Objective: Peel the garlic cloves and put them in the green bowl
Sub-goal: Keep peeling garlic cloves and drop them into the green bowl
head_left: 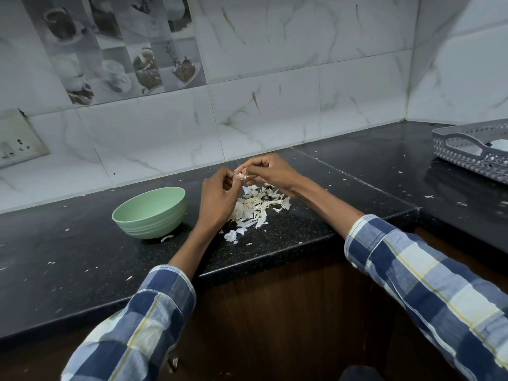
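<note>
Garlic clove [242, 176] sits pinched between the fingertips of both hands, raised above the dark table [82, 257], to the right of and beyond the green bowl [149, 213]. The left hand [218, 199] curls its grip round the clove from the near side; the right hand [270, 171] nips at its far end, seemingly at the skin. A heap of peels [255, 207] lies just below the hands. The clove looks small, light and firm, with dry, papery, brittle skin; it is likely slippery once bare, so best held by its sides while the skin is pulled from a tip. A grey tray [472, 152] stands far right.
</note>
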A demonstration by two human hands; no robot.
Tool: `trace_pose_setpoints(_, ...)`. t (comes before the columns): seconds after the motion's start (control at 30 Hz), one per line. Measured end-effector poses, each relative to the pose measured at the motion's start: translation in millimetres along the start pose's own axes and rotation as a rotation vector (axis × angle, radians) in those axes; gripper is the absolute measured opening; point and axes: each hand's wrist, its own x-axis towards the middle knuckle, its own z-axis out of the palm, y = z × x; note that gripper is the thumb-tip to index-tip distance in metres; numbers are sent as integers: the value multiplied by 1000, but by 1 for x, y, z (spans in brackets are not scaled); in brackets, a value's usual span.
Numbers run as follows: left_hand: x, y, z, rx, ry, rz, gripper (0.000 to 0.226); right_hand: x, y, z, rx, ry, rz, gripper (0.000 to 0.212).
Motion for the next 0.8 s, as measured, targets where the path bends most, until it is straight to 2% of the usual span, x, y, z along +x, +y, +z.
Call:
trace_pose_setpoints(0.13, 1, -2, -1, 17, 5, 9, 19, 1, 1, -1, -6, -39, -15, 30)
trace_pose_setpoints(0.27, 2, -3, 1, 51, 13, 47, 17, 0, 4, -4, -6, -4, -22, 27)
trace_pose_setpoints(0.37, 2, -3, 2, 73, 23, 34, 19, 1, 5, -3, -9, 4, -28, 25)
trace_pose_setpoints(0.53, 1, -6, -2, 84, 83, -50, 21, 2, 6, -7, 42, 46, -13, 34)
trace_pose_setpoints(0.63, 0, -8, -7, 102, 63, -85, 35, 3, 5, -8, 77, 51, -7, 26)
trace_pose_setpoints(0.73, -2, -9, -5, 197, -1, -18, 59, 3, 6, -8, 64, 31, -17, 16)
trace_pose_setpoints(0.8, -2, -10, -3, 213, -26, 13, 50, 3, 6, -9, 60, 26, -33, 14)
